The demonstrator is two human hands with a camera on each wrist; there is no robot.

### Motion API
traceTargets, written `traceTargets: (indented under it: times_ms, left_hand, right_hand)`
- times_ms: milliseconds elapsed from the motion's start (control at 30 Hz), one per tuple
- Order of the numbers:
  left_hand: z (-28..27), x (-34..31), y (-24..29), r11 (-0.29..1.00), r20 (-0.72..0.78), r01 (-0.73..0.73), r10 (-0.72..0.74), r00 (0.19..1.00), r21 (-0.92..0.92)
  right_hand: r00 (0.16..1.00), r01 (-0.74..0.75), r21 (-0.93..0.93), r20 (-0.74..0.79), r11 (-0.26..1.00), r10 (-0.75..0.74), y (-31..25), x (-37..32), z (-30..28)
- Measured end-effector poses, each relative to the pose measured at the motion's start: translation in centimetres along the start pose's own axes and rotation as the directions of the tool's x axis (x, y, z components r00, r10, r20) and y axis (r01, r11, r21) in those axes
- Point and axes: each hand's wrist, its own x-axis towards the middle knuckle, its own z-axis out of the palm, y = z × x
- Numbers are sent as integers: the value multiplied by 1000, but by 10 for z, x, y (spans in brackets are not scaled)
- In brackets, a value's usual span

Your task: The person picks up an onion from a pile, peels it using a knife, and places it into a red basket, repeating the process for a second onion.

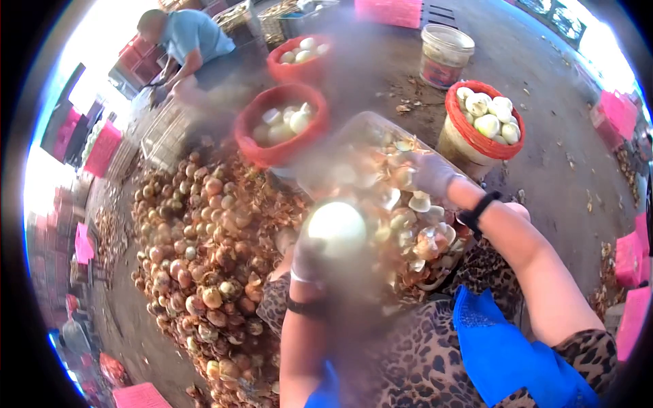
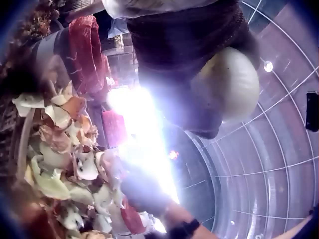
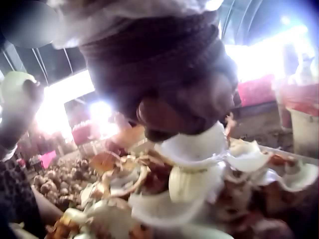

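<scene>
My gloved left hand (image 2: pixel 184 94) grips a peeled white onion (image 2: pixel 234 84), which shows bright and round in the head view, left of the peel heap. Over the heap of onion peels (image 1: pixel 428 231) is my gloved right hand (image 1: pixel 433 178), its fingers curled downward in the right wrist view. A curved white piece of onion peel (image 3: pixel 194 147) is right at those fingertips, its upper edge hidden behind them. The peels, white and brown, fill a shallow container (image 1: pixel 371 122) in front of my body. The inside of the right palm is hidden.
A big pile of unpeeled onions (image 1: pixel 197 258) covers the ground at left. Buckets with red netting (image 1: pixel 282 126) (image 1: pixel 480 119) hold peeled onions. Behind them stands a white bucket (image 1: pixel 445 54). Another person (image 1: pixel 194 44) bends over at the back left, near crates (image 1: pixel 163 136).
</scene>
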Motion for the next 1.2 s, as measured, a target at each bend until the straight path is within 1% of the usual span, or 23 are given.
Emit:
traceTargets:
  times_ms: [67, 133, 200, 300, 367, 400, 433, 467, 500, 533, 567, 633, 667, 700, 767, 800, 900, 967, 1033, 1067, 1100, 1167, 1200]
  left_hand:
    - [-3, -9, -4, 999, -53, 31, -32, 998, -9]
    - [-4, 3, -7, 998, -65, 34, -38, 997, -61]
    - [0, 18, -13, 996, -177, -53, 40, 983, -68]
    - [-15, 37, -9, 895, -97, -29, -16, 995, -445]
    - [3, 54, 5, 977, -285, -76, 16, 958, -200]
    - [4, 64, 15, 997, -302, -73, 78, 950, 28]
    - [5, 75, 24, 939, -317, -40, 155, 936, 342]
    - [0, 88, 32, 701, -303, 41, 253, 919, 712]
    - [-18, 100, 38, 52, -145, 136, 359, 922, 989]
    - [-38, 108, 46, -617, 30, 197, 337, 941, 762]
    - [-44, 110, 55, -970, 126, 190, 209, 970, 150]
    - [-49, 102, 72, -959, 441, 90, 206, 873, 270]
    - [-64, 92, 77, -914, 304, 150, 275, 912, 377]
    - [-76, 70, 80, -782, 217, 200, 393, 894, 590]
    - [-95, 14, 69, -387, 48, 222, 579, 814, 895]
    - [-113, -18, 58, -271, -29, 249, 620, 784, 930]
    - [-178, -141, -5, -80, -308, 456, 635, 709, 886]
    - [-216, -225, -59, -176, -453, 643, 574, 682, 745]
    - [-241, -298, -105, -423, -497, 724, 533, 685, 545]
    - [-253, -323, -120, -432, -501, 741, 550, 668, 515]
    - [-261, -340, -127, -412, -492, 757, 583, 647, 507]
    - [-276, -343, -122, -172, -520, 769, 644, 560, 615]
    - [-290, -339, -107, 153, -608, 706, 650, 455, 692]
  right_hand:
    - [999, -13, 169, -30, 985, 18, 7, -23, -3]
    - [987, 146, 32, -69, 989, -143, 20, -38, 2]
    - [950, 268, 64, -187, 961, -252, 30, -37, 25]
    - [979, 169, 280, -155, 945, -129, 9, -56, 14]
    - [994, 110, 324, -50, 940, -99, 17, -62, 15]
    - [986, 160, 263, -80, 951, -143, 24, -61, 23]
    - [986, 163, 299, -70, 940, -149, 25, -60, 21]
    - [986, 164, 335, -60, 928, -153, 23, -62, 16]
    - [986, 167, 370, -47, 914, -161, 20, -64, 11]
    - [983, 180, 388, -51, 904, -174, 19, -66, 7]
    - [991, 133, 370, -32, 919, -131, 20, -66, 4]
    - [995, 80, 329, 29, 941, -95, 18, -65, 1]
    - [986, 166, 370, -47, 914, -160, 10, -67, -4]
    - [967, 256, 415, -114, 873, -229, 4, -68, -6]
    - [994, 73, 652, 11, 755, -105, 1, -69, 12]
    - [996, 52, 580, 27, 813, -84, 11, -66, 25]
    - [998, -3, 416, 66, 909, -26, -2, -73, 28]
    - [995, -13, 449, 95, 894, -33, 6, -71, 46]
    - [988, 25, 365, 134, 931, -79, -22, -76, 30]
    - [983, 119, 341, 92, 932, -159, -10, -71, 39]
    - [981, 71, 303, 152, 950, -122, -24, -72, 35]
    - [966, -22, 219, 256, 975, -36, -57, -72, 22]
    - [979, 134, 334, 102, 933, -177, -49, -70, 38]
